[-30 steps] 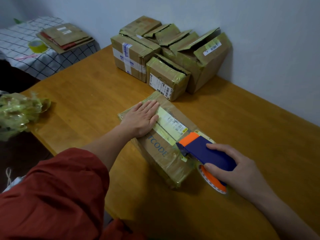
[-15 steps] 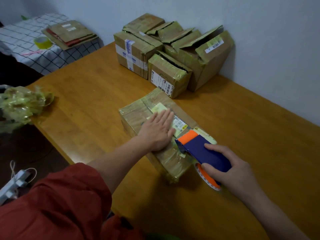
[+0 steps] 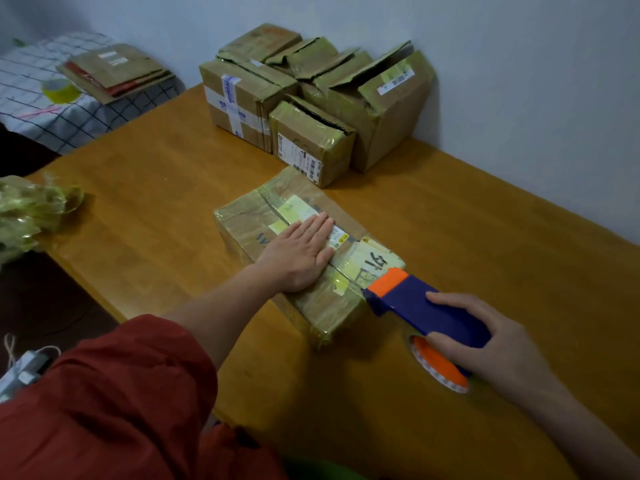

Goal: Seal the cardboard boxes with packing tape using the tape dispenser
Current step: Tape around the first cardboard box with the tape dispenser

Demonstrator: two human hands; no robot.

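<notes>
Cardboard box [image 3: 249, 226] lies on the worktop [image 3: 156, 188], right under the left hand [image 3: 301, 252]. The fingers [image 3: 311, 230] of that hand are straight, side by side and pressed flat on the box's taped top, with a label just past their tips. The right hand [image 3: 491, 344] has its fingers clamped round the blue body of the tape dispenser [image 3: 408, 299], one over the top and another beneath by the roll. The dispenser's orange nose meets the box's end edge, just ahead of those fingers.

This looks like a strip being carried over the end. To do it well, the flat hand should bear down so the box cannot slide toward the pull. The dispenser should run down the end face with the tape taut, then tip so the blade bites cleanly. Other boxes [image 3: 311, 147], some with loose flaps, stand well beyond the left fingertips.
</notes>
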